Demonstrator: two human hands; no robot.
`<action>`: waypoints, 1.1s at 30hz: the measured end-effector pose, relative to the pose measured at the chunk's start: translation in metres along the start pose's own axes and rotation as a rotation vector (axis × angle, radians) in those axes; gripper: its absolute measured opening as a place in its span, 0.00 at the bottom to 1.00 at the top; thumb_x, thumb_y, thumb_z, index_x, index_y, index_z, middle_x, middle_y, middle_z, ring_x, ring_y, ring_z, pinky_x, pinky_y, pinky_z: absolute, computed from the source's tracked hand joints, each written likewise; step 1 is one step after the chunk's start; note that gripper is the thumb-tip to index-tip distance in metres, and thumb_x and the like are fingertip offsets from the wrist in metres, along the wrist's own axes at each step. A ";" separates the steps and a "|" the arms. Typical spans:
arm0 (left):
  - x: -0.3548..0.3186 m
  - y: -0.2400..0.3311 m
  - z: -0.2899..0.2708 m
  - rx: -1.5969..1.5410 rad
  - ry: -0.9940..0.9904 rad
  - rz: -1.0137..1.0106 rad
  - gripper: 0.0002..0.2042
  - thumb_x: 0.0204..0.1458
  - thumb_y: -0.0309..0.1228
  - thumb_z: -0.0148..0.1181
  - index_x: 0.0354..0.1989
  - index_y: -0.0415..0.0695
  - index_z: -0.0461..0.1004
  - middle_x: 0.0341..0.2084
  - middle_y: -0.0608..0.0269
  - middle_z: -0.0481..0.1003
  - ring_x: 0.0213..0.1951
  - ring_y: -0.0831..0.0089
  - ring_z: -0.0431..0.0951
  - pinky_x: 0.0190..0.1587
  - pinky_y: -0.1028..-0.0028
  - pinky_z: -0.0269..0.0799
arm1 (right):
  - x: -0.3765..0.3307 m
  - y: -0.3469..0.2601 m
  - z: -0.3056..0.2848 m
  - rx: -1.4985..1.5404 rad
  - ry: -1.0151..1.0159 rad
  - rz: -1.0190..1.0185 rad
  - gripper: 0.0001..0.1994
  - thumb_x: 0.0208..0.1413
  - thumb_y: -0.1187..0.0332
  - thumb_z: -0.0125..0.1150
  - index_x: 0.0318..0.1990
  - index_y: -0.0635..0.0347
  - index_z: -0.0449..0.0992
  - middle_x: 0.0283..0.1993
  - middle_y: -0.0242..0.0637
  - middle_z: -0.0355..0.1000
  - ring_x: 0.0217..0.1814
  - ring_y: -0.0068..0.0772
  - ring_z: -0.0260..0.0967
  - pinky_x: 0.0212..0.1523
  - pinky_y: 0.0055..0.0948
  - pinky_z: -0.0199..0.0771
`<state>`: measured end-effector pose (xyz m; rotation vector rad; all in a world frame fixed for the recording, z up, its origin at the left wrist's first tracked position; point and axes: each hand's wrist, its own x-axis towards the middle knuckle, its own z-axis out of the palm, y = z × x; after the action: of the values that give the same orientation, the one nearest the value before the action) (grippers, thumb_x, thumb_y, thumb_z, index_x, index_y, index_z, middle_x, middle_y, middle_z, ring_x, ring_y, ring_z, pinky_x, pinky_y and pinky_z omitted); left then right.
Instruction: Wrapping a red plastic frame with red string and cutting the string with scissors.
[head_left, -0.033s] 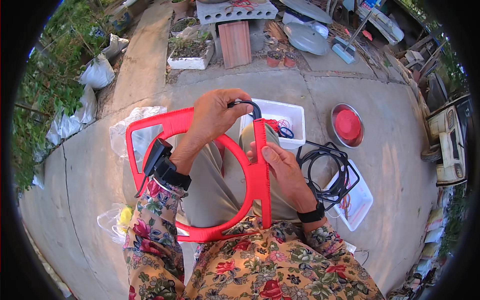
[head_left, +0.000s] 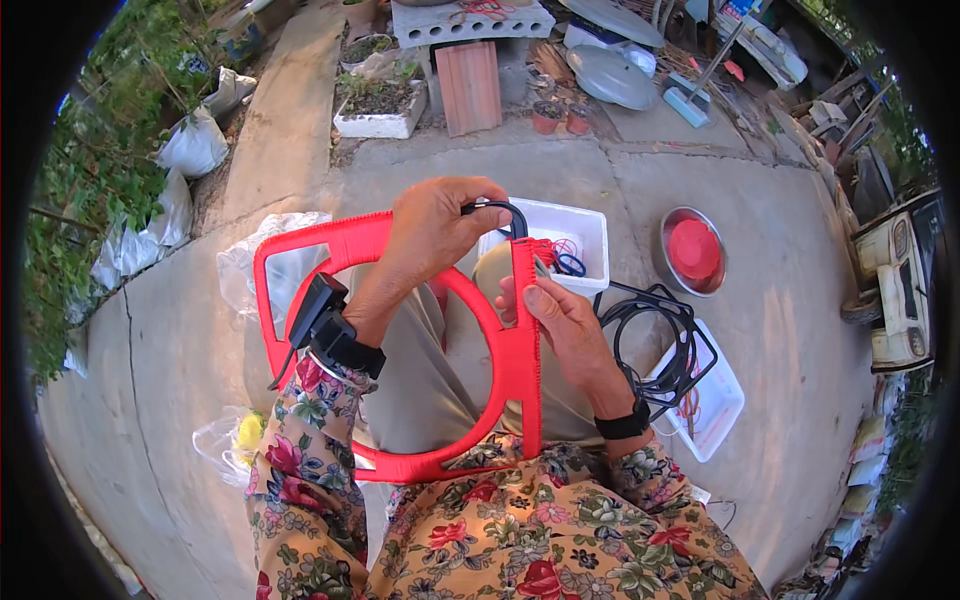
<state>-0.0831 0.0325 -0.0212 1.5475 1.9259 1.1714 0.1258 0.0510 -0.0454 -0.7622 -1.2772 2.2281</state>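
Frame (head_left: 350, 245) of red plastic held over the lap, clasped at its far edge with a black cable (head_left: 500, 208) by the left hand (head_left: 435, 235), gripped on its right bar by the right hand (head_left: 565, 330), nothing shifted since the earlier picture, so both holds looked settled.

There is one red frame (head_left: 400, 350) and one black cable (head_left: 500, 210), held by two hands. On the ground sit two white boxes, one red bowl (head_left: 693, 250) and two small pots.

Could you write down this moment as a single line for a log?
left hand: gripping black cable at top of red frame | right hand: holding frame's right side | frame on lap | white box behind
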 end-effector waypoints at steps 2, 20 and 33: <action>0.007 0.015 0.009 0.049 -0.078 -0.038 0.09 0.47 0.38 0.63 0.34 0.49 0.80 0.17 0.64 0.73 0.22 0.71 0.73 0.30 0.73 0.67 | 0.008 -0.004 -0.013 -0.140 -0.033 -0.027 0.17 0.63 0.61 0.50 0.47 0.67 0.73 0.38 0.35 0.73 0.39 0.23 0.70 0.44 0.24 0.73; -0.111 0.061 0.094 -1.212 0.228 -0.643 0.10 0.54 0.27 0.59 0.42 0.37 0.71 0.35 0.62 0.76 0.35 0.77 0.76 0.40 0.75 0.73 | -0.013 -0.002 -0.042 -0.244 0.190 -0.224 0.16 0.62 0.59 0.53 0.42 0.64 0.78 0.30 0.26 0.70 0.34 0.14 0.61 0.36 0.17 0.63; -0.117 0.057 0.118 -1.312 0.186 -0.629 0.07 0.52 0.24 0.59 0.39 0.37 0.71 0.33 0.62 0.75 0.34 0.78 0.75 0.41 0.76 0.74 | -0.019 0.012 -0.048 -0.187 0.232 -0.305 0.14 0.62 0.61 0.53 0.40 0.63 0.78 0.25 0.24 0.67 0.29 0.13 0.60 0.29 0.16 0.61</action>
<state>0.0739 -0.0335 -0.0642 0.1352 1.0386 1.6933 0.1703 0.0633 -0.0710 -0.8059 -1.3931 1.7448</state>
